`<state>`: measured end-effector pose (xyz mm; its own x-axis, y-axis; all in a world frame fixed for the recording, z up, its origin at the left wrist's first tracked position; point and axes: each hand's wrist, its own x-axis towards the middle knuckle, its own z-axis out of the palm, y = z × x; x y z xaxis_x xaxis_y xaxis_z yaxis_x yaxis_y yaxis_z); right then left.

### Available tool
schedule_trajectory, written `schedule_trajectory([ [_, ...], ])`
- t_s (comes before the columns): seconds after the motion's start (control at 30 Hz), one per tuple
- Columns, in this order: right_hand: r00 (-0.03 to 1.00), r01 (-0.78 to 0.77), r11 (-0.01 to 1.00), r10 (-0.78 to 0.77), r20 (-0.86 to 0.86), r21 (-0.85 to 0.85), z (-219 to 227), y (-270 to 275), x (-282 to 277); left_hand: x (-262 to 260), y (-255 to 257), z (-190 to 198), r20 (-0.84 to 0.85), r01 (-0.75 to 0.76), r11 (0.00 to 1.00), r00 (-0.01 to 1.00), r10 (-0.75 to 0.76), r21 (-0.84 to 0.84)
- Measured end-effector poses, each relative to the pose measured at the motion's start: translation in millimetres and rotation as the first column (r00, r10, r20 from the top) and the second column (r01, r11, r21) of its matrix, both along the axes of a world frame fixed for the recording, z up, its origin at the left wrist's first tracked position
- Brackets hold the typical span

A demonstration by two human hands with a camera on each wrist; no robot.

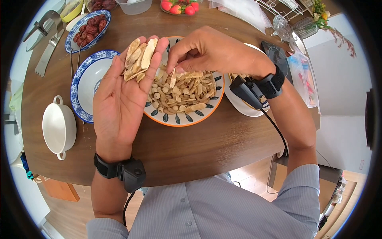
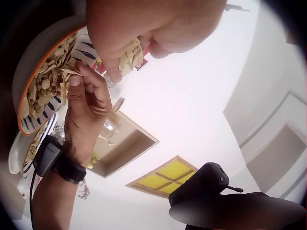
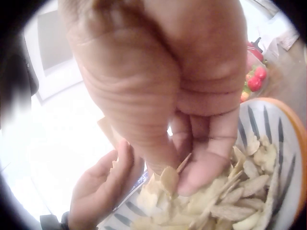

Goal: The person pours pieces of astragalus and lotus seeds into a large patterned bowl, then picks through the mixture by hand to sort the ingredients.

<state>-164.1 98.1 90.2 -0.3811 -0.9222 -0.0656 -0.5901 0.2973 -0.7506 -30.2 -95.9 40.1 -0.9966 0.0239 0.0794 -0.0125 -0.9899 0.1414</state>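
Note:
My left hand (image 1: 121, 103) is turned palm up with its fingers extended, and several pale dried root slices (image 1: 140, 59) lie across the fingers. Over the orange-rimmed bowl (image 1: 181, 122), my right hand (image 1: 211, 53) pinches one dried slice (image 1: 173, 78) between thumb and fingertips. Inside that bowl is a heap of mixed dried pieces (image 1: 183, 93), long slices with small round cream-coloured ones among them. The right wrist view has the pinching fingers (image 3: 204, 172) low over the heap.
Left of the hands stands a blue-rimmed bowl (image 1: 81, 85), with a white two-handled bowl (image 1: 59, 127) nearer me. A bowl of dried red dates (image 1: 90, 32) and a container of red fruit (image 1: 179, 7) stand behind. A white plate (image 1: 246, 109) lies under my right wrist.

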Motion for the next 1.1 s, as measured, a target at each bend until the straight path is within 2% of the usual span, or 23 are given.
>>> schedule_trajectory([
  [0.07, 1.000, 0.012, 1.000, -0.012, 0.013, -0.016, -1.2, 1.4, -3.2, -0.3, 0.1, -0.8, 0.011, -0.013, 1.000, 1.000, 0.013, -0.022],
  [0.17, 0.993, -0.002, 1.000, 0.005, 0.114, -0.030, -4.4, 4.6, -10.4, -0.4, 0.5, -1.0, 0.008, -0.019, 0.999, 1.000, 0.019, -0.031],
  [0.23, 0.969, 0.029, 0.998, -0.015, 0.245, -0.054, -1.8, 7.9, -11.3, -0.3, 0.6, -0.3, 0.037, -0.024, 0.998, 0.999, 0.026, -0.054],
  [0.27, 0.970, 0.026, 0.998, -0.012, 0.243, -0.055, 0.9, 9.0, -11.8, -0.1, 1.2, 0.2, 0.035, -0.027, 0.998, 0.999, 0.029, -0.055],
  [0.33, 0.989, 0.038, 0.989, -0.016, 0.146, -0.145, 9.1, 10.8, -12.3, 0.8, 4.8, 1.5, 0.069, -0.078, 0.956, 0.992, 0.101, -0.284],
  [0.37, 0.990, 0.032, 0.989, -0.012, 0.144, -0.144, 13.5, 11.5, -12.3, 1.7, 6.9, 1.8, 0.066, -0.083, 0.956, 0.992, 0.106, -0.283],
  [0.43, 0.992, 0.064, 0.982, -0.043, 0.121, -0.179, 21.7, 10.8, -11.2, 3.9, 11.0, 2.3, 0.062, -0.073, 0.902, 0.992, 0.109, -0.425],
  [0.47, 0.992, 0.060, 0.982, -0.039, 0.119, -0.179, 25.0, 8.8, -9.4, 4.6, 12.9, 3.6, 0.060, -0.078, 0.902, 0.992, 0.113, -0.425],
  [0.53, 0.999, 0.037, 0.986, -0.043, -0.030, -0.162, 28.8, 5.3, -3.7, 6.0, 16.0, 6.5, 0.138, 0.059, 0.906, 0.990, -0.001, -0.420],
  [0.57, 0.999, 0.035, 0.986, -0.040, -0.029, -0.161, 28.3, 3.0, -0.3, 6.8, 15.9, 6.9, 0.139, 0.057, 0.906, 0.990, 0.002, -0.419],
  [0.63, 0.981, 0.012, 0.981, -0.048, -0.188, -0.192, 26.2, -3.5, 6.8, 8.7, 14.9, 7.1, 0.048, 0.108, 0.907, 0.994, -0.097, -0.406],
  [0.67, 0.982, 0.007, 0.981, -0.043, -0.186, -0.193, 25.4, -5.6, 9.5, 8.7, 14.9, 6.4, 0.050, 0.104, 0.907, 0.995, -0.091, -0.407],
  [0.73, 0.895, -0.104, 0.967, -0.010, -0.445, -0.232, 23.9, -9.2, 12.9, 7.2, 15.0, 3.9, 0.120, 0.082, 0.923, 0.992, -0.039, -0.376],
  [0.87, 0.893, -0.125, 0.947, -0.023, -0.450, -0.296, 21.7, -11.1, 13.6, 5.9, 13.7, 1.9, 0.137, 0.082, 0.946, 0.990, -0.040, -0.314],
  [1.07, 0.922, -0.033, 0.962, -0.075, -0.381, -0.270, 24.2, -9.4, 17.0, 6.1, 13.0, 0.7, 0.097, 0.063, 0.953, 0.995, -0.035, -0.297],
  [1.1, 0.946, 0.010, 0.953, -0.107, -0.306, -0.304, 20.8, -9.1, 17.4, 5.9, 12.7, 1.2, 0.115, 0.074, 0.945, 0.993, -0.038, -0.318],
])
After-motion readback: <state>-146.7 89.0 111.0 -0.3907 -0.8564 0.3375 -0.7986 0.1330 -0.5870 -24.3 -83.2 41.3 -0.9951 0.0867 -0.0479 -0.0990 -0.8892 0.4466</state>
